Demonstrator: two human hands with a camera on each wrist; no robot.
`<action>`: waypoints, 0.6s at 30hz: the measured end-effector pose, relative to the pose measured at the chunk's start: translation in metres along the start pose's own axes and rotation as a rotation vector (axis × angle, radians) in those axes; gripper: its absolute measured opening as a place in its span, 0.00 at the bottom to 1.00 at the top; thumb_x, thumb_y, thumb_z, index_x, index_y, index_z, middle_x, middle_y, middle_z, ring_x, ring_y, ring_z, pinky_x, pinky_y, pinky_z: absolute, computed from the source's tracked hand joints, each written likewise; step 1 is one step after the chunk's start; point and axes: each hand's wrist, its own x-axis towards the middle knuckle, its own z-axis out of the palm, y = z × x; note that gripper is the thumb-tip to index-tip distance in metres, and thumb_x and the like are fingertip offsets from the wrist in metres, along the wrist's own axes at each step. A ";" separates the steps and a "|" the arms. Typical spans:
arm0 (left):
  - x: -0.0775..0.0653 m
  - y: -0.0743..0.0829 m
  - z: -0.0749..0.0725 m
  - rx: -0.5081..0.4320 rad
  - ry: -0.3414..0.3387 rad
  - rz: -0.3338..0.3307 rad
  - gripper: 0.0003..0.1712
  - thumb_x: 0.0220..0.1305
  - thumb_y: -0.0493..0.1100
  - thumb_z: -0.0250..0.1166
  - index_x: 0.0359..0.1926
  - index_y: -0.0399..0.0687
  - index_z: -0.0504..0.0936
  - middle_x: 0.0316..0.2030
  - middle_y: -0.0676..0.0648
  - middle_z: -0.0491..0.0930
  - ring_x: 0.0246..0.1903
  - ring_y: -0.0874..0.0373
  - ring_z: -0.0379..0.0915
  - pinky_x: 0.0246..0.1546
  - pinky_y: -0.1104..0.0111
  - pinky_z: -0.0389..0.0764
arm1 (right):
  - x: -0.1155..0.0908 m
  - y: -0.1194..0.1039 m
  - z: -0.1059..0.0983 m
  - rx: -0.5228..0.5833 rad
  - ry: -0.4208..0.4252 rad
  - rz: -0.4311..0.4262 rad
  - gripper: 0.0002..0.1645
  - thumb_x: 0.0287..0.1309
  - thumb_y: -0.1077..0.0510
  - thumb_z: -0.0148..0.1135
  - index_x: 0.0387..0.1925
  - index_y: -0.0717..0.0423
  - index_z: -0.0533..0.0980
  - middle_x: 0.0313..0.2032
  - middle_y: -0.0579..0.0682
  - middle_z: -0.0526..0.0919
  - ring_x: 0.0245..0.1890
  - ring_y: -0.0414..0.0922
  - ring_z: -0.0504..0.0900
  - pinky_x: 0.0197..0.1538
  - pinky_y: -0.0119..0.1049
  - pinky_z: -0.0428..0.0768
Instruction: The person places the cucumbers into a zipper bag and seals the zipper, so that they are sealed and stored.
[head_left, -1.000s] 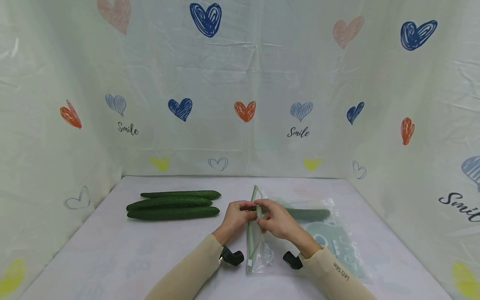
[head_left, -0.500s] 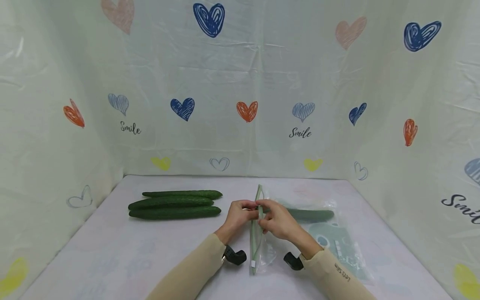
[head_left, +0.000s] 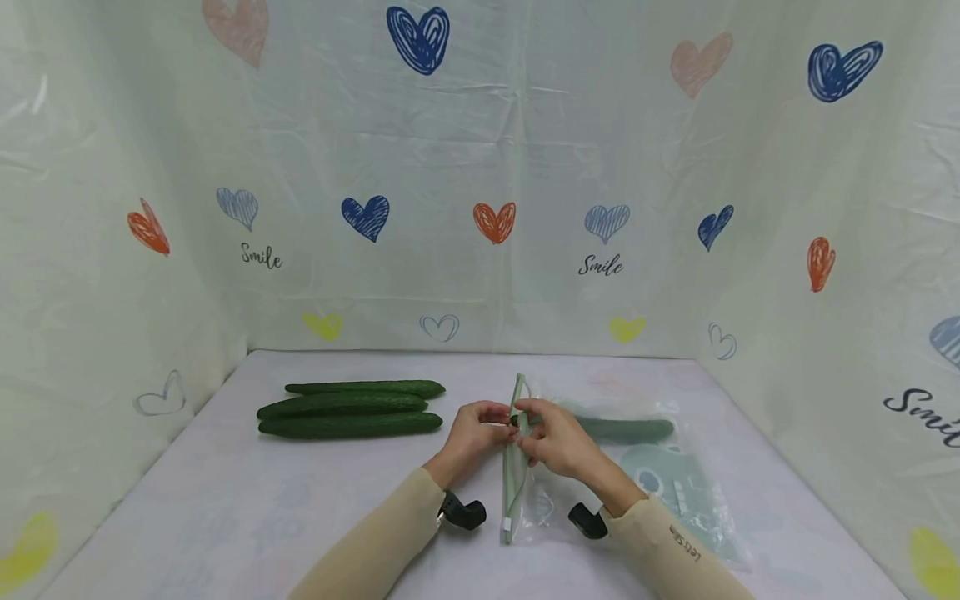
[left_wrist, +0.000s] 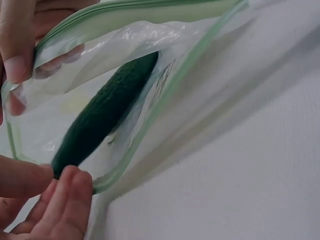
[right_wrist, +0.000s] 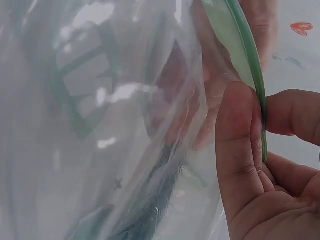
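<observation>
OK, left of frame, below ctr: three loose cucumbers on the pale surface (head_left: 187, 508), back one (head_left: 363, 388), middle one (head_left: 341, 405), front one (head_left: 350, 426). All lie lengthwise, bunched side by side, prob. so they take little room & sit near the bag mouth; can't tell if every one touches its neighbour.

Moving to ctr: left hand (head_left: 468, 437), thumb & fingers pinched on the near tip of the bagged cucumber (head_left: 622, 430), right at the mouth, presumably to steer it from its end. L-wrist view, lower left, shows that tip betw. fingers, body running up into the plastic.

Just right of it, the green zip rim (head_left: 507, 483) runs roughly top to bottom of the lower frame, white slider (head_left: 507, 525) down at the near end, mouth spread & facing left, i.e. toward the loose trio.

Next, right hand (head_left: 558, 442): thumb & fingers clamped on that rim, looks like it's keeping the sides apart & the bag from sliding.

Lower right: the clear zip bag (head_left: 667, 479) w/ pale green print stretches out along the surface, most of the cucumber inside, far end pointing right.
</observation>
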 end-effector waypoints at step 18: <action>0.008 0.008 -0.002 0.157 -0.066 -0.147 0.27 0.51 0.24 0.61 0.56 0.32 0.73 0.37 0.40 0.82 0.31 0.56 0.76 0.30 0.67 0.79 | 0.000 0.000 -0.004 0.020 0.009 0.016 0.34 0.56 0.69 0.60 0.65 0.63 0.64 0.54 0.60 0.72 0.20 0.46 0.80 0.28 0.48 0.80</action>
